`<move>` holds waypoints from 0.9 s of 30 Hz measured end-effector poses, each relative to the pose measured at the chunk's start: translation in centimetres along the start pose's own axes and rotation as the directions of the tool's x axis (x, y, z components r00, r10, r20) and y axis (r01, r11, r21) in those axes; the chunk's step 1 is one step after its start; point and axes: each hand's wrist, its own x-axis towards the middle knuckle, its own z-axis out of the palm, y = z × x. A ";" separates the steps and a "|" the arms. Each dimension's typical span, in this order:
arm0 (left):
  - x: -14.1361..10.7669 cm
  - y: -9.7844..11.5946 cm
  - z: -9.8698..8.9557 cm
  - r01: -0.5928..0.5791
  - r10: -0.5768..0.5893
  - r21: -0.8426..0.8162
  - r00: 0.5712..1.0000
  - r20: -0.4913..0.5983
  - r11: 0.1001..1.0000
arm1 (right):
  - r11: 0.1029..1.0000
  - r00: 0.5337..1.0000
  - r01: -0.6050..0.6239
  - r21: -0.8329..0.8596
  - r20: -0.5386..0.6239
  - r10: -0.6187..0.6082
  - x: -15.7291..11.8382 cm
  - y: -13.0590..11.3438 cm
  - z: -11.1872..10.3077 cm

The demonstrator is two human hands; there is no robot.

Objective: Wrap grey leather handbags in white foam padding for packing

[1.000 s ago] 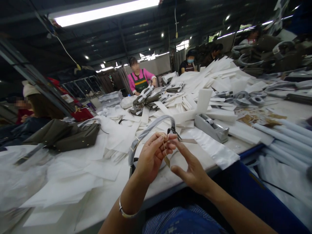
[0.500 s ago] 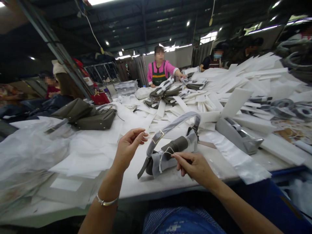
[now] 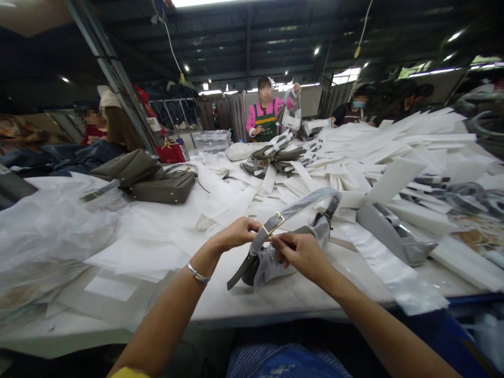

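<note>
A dark olive bag (image 3: 248,270), partly covered in translucent wrap, sits on the white table in front of me. Its wrapped strap (image 3: 305,202) arches over it, with a gold buckle (image 3: 273,223) near the left end. My left hand (image 3: 244,233) is closed at the strap just beside the buckle; what its fingers pinch is hidden. Just right of and below the buckle, my right hand (image 3: 297,252) is pinched over the bag, its fingertips close to the left ones. Whatever lies between its fingers is too small to name.
A grey tape dispenser (image 3: 389,233) stands at the right. White foam sheets (image 3: 413,136) are heaped behind it. Olive bags (image 3: 163,184) and translucent wrap (image 3: 59,226) lie at the left. Across the table a person (image 3: 268,115) in pink sleeves holds up a wrapped item.
My left hand has moved right to the strap, and my right hand has shifted slightly up and left. The white cord my right hand pinched no longer shows clearly. The person opposite has lifted an item.
</note>
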 end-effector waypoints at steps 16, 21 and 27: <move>-7.3 -3.4 2.6 -0.342 0.019 -0.567 0.867 -0.499 0.750 | 0.890 0.844 0.451 -0.075 -0.288 -0.452 -5.5 -0.8 2.0; -7.1 -4.0 2.2 -0.135 -0.004 -0.327 0.921 -0.391 0.935 | 0.811 0.799 0.584 0.031 -0.196 -0.568 -3.3 -2.4 2.4; -7.9 -4.0 0.5 -0.141 0.157 0.068 0.880 -0.448 0.988 | 0.907 0.894 0.397 -0.141 -0.166 -0.417 -0.9 -3.4 3.3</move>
